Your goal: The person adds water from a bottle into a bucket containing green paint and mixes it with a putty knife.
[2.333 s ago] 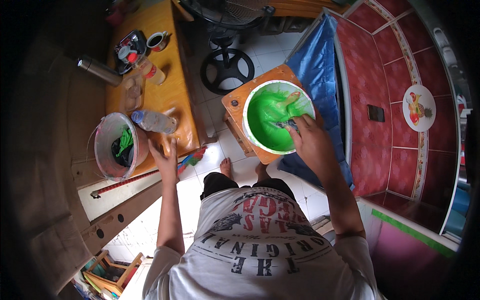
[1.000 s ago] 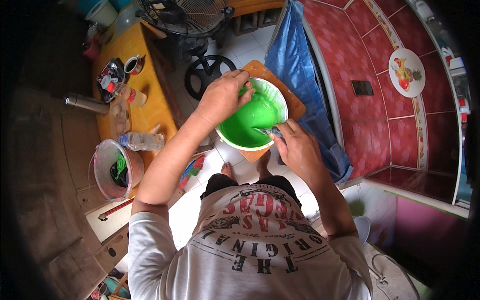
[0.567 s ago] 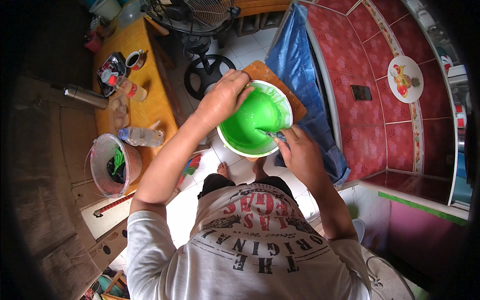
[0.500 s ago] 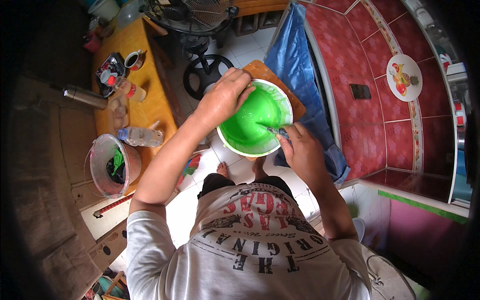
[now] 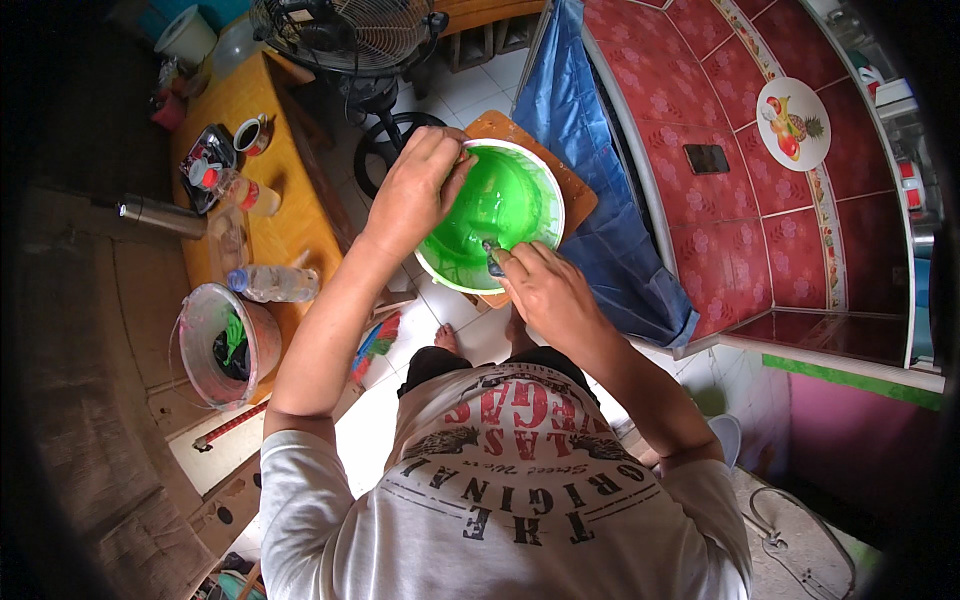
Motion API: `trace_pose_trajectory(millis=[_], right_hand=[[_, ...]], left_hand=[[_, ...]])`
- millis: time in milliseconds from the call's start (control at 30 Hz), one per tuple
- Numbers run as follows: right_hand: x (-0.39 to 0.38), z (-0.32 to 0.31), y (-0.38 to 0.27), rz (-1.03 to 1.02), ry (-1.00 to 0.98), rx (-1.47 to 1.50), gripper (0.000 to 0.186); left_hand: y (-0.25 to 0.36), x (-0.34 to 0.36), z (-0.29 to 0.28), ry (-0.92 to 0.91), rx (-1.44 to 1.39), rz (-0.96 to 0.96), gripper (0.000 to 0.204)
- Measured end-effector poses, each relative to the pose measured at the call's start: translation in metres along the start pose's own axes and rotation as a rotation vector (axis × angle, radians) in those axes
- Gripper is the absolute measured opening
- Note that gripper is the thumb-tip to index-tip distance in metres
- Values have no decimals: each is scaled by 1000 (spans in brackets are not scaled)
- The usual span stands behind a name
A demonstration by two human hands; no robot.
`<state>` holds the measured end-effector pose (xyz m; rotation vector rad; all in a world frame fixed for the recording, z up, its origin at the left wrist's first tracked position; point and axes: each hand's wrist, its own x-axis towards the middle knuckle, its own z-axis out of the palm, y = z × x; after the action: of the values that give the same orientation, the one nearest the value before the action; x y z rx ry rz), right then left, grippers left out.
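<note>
Bright green liquid, likely paint, (image 5: pixel 500 195) coats the inside of a white round bucket (image 5: pixel 562 205) in front of me. My left hand (image 5: pixel 415 188) is closed over the bucket's left rim. At the near side of the bucket, my right hand (image 5: pixel 548 290) is wrapped round a small tool with a dark handle (image 5: pixel 495 264). The tool's lower end dips into the green liquid, so I cannot make out its kind. Beneath the bucket is a brown wooden stool top (image 5: pixel 575 190).
On the left, a yellow-covered table (image 5: pixel 285 185) bears plastic bottles (image 5: pixel 275 283), a cup (image 5: pixel 252 135) and a tray. A pinkish bucket (image 5: pixel 262 335) holds dark and green cloths. Beyond stands a fan (image 5: pixel 345 35). A phone (image 5: pixel 707 158) lies on the red tiled counter (image 5: pixel 690 250).
My right hand has moved the tool left along the bucket's near side. The bucket and my left hand appear slightly further left and up in the view, which has itself shifted.
</note>
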<state>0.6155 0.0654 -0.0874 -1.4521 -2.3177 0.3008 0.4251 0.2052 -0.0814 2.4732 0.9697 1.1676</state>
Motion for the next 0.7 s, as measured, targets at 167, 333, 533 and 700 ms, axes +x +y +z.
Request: trace_pose_trajectory(millis=[167, 333, 533, 700], right_hand=[[9, -7, 12, 45, 119, -86, 39], [24, 12, 15, -74, 111, -127, 40], [7, 18, 2, -218, 43, -89, 39], [17, 4, 12, -100, 122, -96, 40]], left_hand=[[7, -3, 0, 6, 4, 12, 18], [4, -7, 1, 33, 11, 28, 17], [4, -11, -2, 51, -3, -3, 17], [5, -14, -3, 65, 17, 18, 17]])
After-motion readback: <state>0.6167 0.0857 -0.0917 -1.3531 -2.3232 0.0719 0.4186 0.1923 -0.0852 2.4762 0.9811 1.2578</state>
